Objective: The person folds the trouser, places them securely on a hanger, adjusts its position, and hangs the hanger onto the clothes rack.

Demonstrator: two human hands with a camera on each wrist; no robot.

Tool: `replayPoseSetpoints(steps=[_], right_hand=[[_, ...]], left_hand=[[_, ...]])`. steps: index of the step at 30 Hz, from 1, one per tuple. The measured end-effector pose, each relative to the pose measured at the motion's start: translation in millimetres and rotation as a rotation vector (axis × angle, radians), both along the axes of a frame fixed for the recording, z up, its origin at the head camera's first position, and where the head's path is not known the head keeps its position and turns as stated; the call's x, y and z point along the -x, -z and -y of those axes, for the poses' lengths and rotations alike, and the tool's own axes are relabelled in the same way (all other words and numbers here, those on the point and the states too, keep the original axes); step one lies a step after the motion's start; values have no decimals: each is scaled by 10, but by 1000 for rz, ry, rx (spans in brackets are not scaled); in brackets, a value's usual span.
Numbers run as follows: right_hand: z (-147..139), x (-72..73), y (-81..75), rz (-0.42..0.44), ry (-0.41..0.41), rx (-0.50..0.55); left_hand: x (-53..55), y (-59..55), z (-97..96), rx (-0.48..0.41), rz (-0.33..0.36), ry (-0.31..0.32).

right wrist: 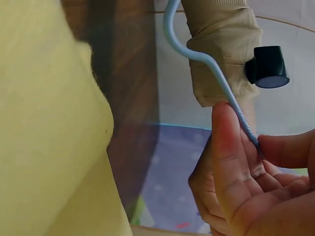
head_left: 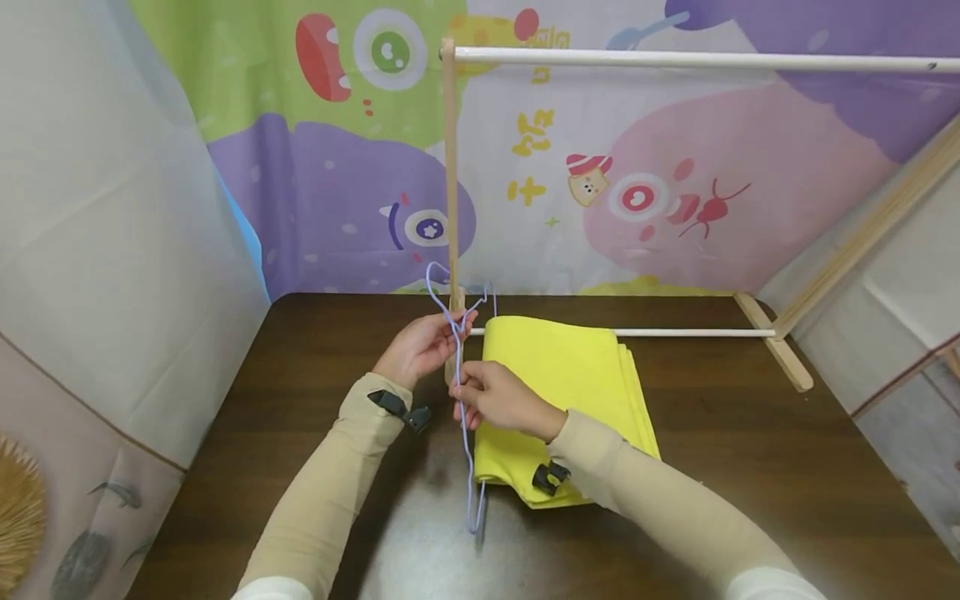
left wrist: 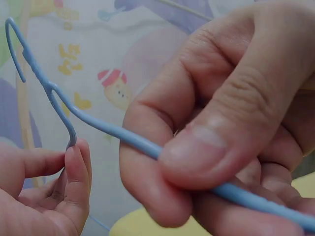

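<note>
A thin pale-blue wire clothes hanger (head_left: 465,433) is held on its side above the table, its hook (left wrist: 15,42) at the far end. My left hand (head_left: 425,346) pinches the wire close below the hook. Nearer to me, my right hand (head_left: 504,402) pinches one sloping arm of the hanger between thumb and fingers; the left wrist view shows this close up. A folded yellow cloth (head_left: 566,367) lies just right of the hands. The hanger's bottom bar enters the cloth's left fold at both ends, and its middle is hidden there.
A rack with a white top rail (head_left: 675,60), wooden uprights (head_left: 452,175) and a white lower rail (head_left: 693,332) stands at the back of the dark wooden table (head_left: 315,467). Behind it hangs a cartoon-printed curtain (head_left: 510,242). Pale fabric (head_left: 90,208) closes off the left side.
</note>
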State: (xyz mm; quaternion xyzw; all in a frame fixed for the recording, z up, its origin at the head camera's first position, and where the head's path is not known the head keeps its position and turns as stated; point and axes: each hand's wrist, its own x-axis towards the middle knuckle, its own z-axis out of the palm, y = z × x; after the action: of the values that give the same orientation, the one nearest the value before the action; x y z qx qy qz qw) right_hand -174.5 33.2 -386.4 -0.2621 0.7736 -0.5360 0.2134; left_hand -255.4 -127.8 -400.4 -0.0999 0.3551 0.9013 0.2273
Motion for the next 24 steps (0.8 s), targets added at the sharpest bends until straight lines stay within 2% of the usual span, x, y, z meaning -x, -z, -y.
replayPoseSetpoints(steps=[7,13,24], right_hand=[[-143,-24,-313,-123,-64,-2],[-261,-55,-600,-174,-87,14],[-376,-132,-919,-214,-79,30]], left_hand=[[-40,-307,-109,-68,-3,-22],[-74,-624,-233,-126,-15,-13],[-97,-856,-297,-174,-47,-15]])
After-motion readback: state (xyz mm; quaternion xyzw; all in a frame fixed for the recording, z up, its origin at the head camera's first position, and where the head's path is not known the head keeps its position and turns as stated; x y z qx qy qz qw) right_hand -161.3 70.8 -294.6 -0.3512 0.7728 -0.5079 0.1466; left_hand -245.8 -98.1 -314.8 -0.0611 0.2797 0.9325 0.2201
